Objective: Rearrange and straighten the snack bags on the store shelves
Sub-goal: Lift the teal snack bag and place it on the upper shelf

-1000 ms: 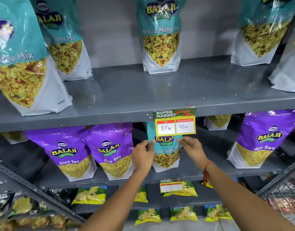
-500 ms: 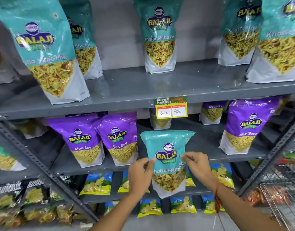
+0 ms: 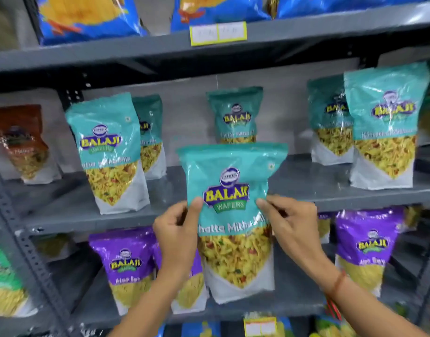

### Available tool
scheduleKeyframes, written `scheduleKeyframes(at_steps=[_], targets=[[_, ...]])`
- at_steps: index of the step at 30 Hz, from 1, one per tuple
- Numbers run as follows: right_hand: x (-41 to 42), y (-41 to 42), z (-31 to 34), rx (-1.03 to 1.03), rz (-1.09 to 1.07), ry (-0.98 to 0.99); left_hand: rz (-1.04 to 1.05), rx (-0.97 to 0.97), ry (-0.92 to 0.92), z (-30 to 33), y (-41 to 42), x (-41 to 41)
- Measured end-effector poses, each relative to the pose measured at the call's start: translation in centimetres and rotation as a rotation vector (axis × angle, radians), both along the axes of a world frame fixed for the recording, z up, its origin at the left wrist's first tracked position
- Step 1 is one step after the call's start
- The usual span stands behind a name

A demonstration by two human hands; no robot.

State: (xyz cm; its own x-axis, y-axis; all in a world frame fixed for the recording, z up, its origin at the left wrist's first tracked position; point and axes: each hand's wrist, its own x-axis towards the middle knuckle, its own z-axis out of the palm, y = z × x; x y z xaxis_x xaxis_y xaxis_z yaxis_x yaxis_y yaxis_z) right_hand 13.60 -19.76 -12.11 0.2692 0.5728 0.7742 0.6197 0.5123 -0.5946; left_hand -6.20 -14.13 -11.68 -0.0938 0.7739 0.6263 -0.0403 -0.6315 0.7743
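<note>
Hands (image 3: 177,229) (image 3: 291,222) pinch teal bag (image 3: 233,190) upright.

Both hands, left (image 3: 177,229) and right (image 3: 291,224), pinch a teal snack bag (image 3: 233,190) upright before the grey shelf (image 3: 330,190).

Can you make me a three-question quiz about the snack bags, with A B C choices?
1. Where is the held teal bag? A on the floor, B in front of the shelves, C in a basket.
2. What colour are the Aloo Sev bags? A purple, B red, C black.
3. How is the teal bag held? A one hand, B both hands, C not held.
Answers: 1 B, it is lifted before the shelf edge. 2 A, their tops are purple. 3 B, the left hand and right hand each keep a grip on a side.
</note>
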Motion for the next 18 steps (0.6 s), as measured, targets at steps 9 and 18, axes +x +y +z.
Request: scheduleKeyframes(at_steps=[9,18], targets=[[2.6,11.1,9.9,0.138,-0.089,-0.028,-0.021,-0.004,-0.168,9.1,10.4,4.4],[5.0,16.7,7.4,0.003,-0.015,0.149,-0.028,-0.148,-0.083,9.1,14.6,6.0]])
